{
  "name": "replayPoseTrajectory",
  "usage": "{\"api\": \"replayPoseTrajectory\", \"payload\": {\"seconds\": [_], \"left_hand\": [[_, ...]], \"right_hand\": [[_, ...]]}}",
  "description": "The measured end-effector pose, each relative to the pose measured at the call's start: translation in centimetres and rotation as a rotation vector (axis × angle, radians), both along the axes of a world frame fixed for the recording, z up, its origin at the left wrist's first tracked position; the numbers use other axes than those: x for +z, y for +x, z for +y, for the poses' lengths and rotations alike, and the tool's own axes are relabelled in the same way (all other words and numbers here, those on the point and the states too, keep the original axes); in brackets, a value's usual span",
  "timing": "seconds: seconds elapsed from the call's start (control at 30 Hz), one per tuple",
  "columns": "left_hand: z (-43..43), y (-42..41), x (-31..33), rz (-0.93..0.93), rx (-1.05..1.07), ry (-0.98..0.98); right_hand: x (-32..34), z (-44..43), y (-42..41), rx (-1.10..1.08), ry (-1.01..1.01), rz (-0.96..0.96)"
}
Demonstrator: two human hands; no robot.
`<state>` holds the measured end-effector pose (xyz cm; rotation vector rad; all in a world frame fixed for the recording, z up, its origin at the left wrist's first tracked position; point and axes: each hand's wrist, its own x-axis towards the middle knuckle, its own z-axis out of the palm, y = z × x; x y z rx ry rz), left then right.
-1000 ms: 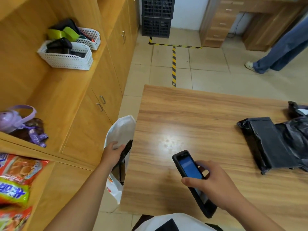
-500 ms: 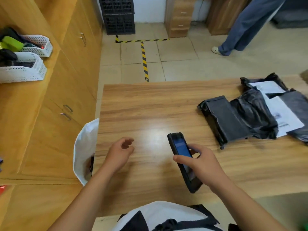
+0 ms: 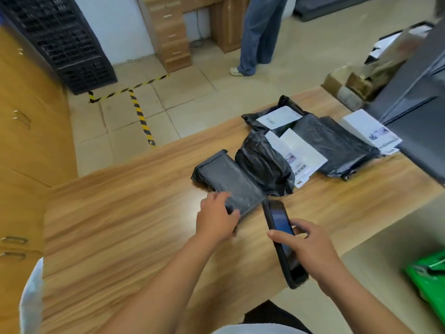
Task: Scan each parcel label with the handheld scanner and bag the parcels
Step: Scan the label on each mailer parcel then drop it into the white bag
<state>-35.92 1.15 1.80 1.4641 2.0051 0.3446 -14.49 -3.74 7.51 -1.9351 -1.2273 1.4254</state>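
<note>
parcel corner beneath left hand, scanner middle beneath right hand

Far beyond the fingers, a stack of black crates stands on the tiled floor beside striped tape. A person in blue trousers stands by a wooden drawer unit. Wooden cabinets run left of the fingers; a green bag lies to their right.

L hand curled, gripping — R hand clasping too.
</note>
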Motion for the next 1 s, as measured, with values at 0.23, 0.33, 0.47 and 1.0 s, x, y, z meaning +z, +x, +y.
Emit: {"api": "replayPoseTrajectory", "payload": {"seconds": [0.23, 0.33, 0.47, 1.0], "left_hand": [[6.3, 8.3, -2.0, 0.109, 0.372, -0.232], [6.8, 9.5, -3.4, 0.222, 0.421, -0.241], [7.1, 11.3, -4.4, 0.266, 0.493, -0.237], [-1.6, 4.1, -3.5, 0.147, 0.461, -0.156]], "right_hand": [[-1.2, 2.2, 4.9, -0.035, -0.037, 0.096], [-1.5, 2.4, 6.0, -0.036, -0.064, 0.106], [-2.1, 2.4, 7.2, -0.008, -0.079, 0.111], [-2.4, 5.6, 3.8, 0.282, 0.0, 0.058]]}}
